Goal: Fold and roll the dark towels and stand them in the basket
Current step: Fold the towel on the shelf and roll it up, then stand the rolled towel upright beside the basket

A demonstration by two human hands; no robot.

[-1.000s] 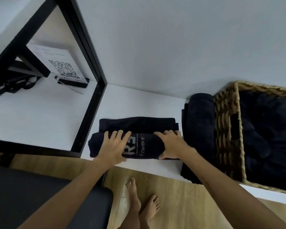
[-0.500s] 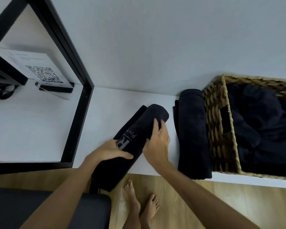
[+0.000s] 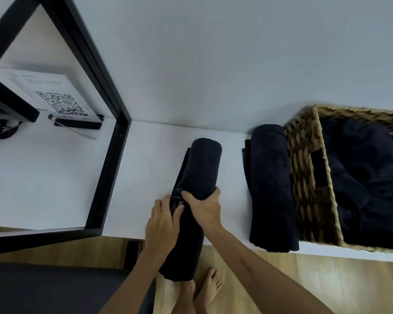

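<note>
A rolled dark towel (image 3: 196,175) lies lengthwise across the white shelf (image 3: 145,168), its near end hanging past the front edge. My right hand (image 3: 204,207) grips the roll around its middle. My left hand (image 3: 162,220) rests on its left side, fingers at the loose flap by the label. A second rolled dark towel (image 3: 270,184) lies beside the woven basket (image 3: 309,177) at the right. The basket holds several loose dark towels (image 3: 368,177).
A black metal frame (image 3: 104,168) borders the shelf on the left. Behind it stands a QR-code sign (image 3: 55,98). A white wall rises behind the shelf. Wooden floor and my bare feet (image 3: 204,291) lie below. A dark cushion (image 3: 43,288) sits at the lower left.
The roll has turned from lying sideways to pointing away from me, its near end now over the edge. My right hand went from resting on it to gripping its middle.
</note>
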